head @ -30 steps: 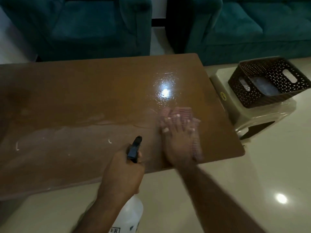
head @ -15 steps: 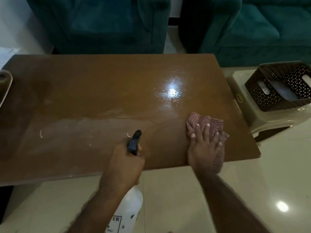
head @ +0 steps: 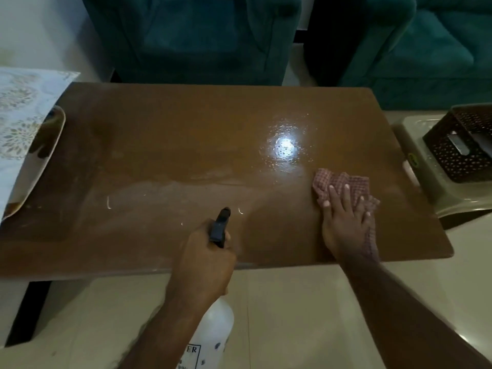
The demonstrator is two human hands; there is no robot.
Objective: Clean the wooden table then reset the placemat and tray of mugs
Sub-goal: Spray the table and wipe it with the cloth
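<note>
Our right hand (head: 346,222) lies flat, fingers spread, pressing the soft, limp checked cloth (head: 343,185) onto the wet, likely slippery wooden table (head: 173,145) near its right edge, while our left hand (head: 205,262) is wrapped around the spray bottle (head: 210,336), best gripped at its neck

Dim room, overhead glare on wet table (head: 186,145), soft focus, bowed edges
</note>
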